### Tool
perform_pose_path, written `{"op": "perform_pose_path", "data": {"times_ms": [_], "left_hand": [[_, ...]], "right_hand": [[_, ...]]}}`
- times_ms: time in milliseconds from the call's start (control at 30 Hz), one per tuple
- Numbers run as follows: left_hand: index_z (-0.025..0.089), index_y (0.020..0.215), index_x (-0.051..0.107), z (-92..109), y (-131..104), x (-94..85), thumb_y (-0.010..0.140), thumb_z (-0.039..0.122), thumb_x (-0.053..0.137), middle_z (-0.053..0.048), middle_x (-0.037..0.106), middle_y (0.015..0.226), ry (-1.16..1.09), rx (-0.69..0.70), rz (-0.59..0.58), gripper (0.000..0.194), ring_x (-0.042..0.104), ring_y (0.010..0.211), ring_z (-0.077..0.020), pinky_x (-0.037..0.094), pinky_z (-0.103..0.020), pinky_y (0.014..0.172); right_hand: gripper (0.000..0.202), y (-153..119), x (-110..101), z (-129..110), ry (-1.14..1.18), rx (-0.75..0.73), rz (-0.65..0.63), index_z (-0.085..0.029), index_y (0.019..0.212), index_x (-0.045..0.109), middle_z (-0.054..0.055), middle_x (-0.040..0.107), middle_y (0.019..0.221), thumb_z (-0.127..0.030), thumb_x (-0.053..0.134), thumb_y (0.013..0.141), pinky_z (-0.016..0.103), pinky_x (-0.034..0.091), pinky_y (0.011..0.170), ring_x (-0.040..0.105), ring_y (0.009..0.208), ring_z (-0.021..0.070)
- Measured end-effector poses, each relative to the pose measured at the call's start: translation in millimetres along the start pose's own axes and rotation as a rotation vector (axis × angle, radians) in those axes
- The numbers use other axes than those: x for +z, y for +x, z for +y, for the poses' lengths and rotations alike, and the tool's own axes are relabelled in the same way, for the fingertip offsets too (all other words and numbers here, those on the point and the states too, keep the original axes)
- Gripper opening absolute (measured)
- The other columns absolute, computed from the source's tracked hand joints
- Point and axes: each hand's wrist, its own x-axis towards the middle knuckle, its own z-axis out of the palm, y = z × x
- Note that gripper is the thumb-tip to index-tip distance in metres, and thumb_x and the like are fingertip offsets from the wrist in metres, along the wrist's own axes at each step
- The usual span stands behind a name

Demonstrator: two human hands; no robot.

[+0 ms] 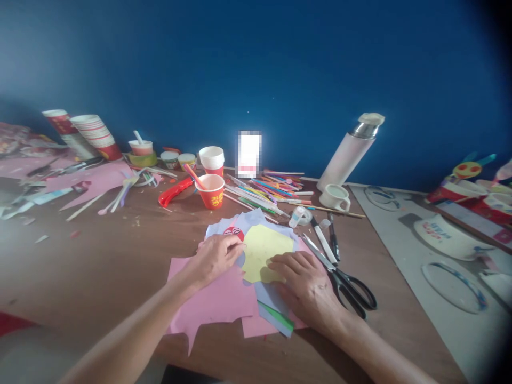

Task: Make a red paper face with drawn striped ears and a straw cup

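My left hand (218, 257) is closed in a pinch at the edge of a small round red paper piece (234, 231) with dark lines on it. Under my right hand (306, 274), fingers stretched out and lying flat, is a sheet of pale yellow paper (262, 249). Lavender paper (256, 217) shows beneath the yellow one, and torn-edged pink paper (212, 298) spreads below my left wrist. A green strip (278, 316) peeks out from the stack. Just right of my right hand lie scissors (350, 288) with black handles, blades parted.
Behind the papers stand a red paper cup (212, 193), a red-handled tool (176, 191), many coloured sticks (268, 189), a white mug (335, 197) and a tall flask (346, 160). Left are stacked cups (96, 136) and pink scraps (98, 181). A pen (333, 237) lies near the scissors.
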Motion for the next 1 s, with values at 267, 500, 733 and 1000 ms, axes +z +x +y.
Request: {"op": "perform_pose_path", "data": {"times_ms": [267,500,733,1000], "left_hand": [[0.017,0.065,0.057,1.0,0.0,-2.1,0.089,0.039,0.041,0.005,0.044,0.052,-0.011,-0.033,-0.015,0.036,0.041,0.052,-0.0103,0.026,-0.022,0.051],[0.019,0.062,0.047,0.1,-3.5,0.7,0.089,0.038,0.043,0.006,0.042,0.055,-0.010,-0.023,-0.041,0.033,0.039,0.054,-0.0094,0.026,-0.021,0.051],[0.018,0.069,0.057,-0.9,-3.9,0.5,0.090,0.042,0.042,0.004,0.049,0.057,-0.149,-0.027,-0.087,0.036,0.046,0.055,-0.0119,0.032,-0.022,0.051],[0.017,0.067,0.058,3.0,-7.5,-0.6,0.088,0.039,0.043,0.002,0.053,0.057,-0.231,-0.014,-0.087,0.034,0.050,0.055,-0.0129,0.036,-0.023,0.053]], "right_hand": [[0.017,4.0,-0.1,-2.5,-0.063,-0.025,0.021,-0.022,0.093,0.064,0.003,0.068,0.097,-0.017,0.067,0.077,0.037,0.037,0.081,0.058,0.085,0.0224],[0.008,0.8,5.0,-1.3,-0.092,-0.016,0.012,-0.020,0.086,0.062,0.003,0.067,0.096,-0.015,0.065,0.080,0.035,0.038,0.077,0.057,0.084,0.0211],[0.021,1.8,6.1,-1.2,-0.168,-0.071,-0.003,-0.018,0.073,0.057,0.004,0.063,0.077,-0.012,0.046,0.090,0.032,0.037,0.070,0.053,0.071,0.0173],[0.010,-0.6,3.2,-5.3,-0.090,-0.022,-0.038,-0.018,0.083,0.060,0.005,0.062,0.080,-0.026,0.056,0.088,0.032,0.037,0.070,0.054,0.076,0.0191]]}}
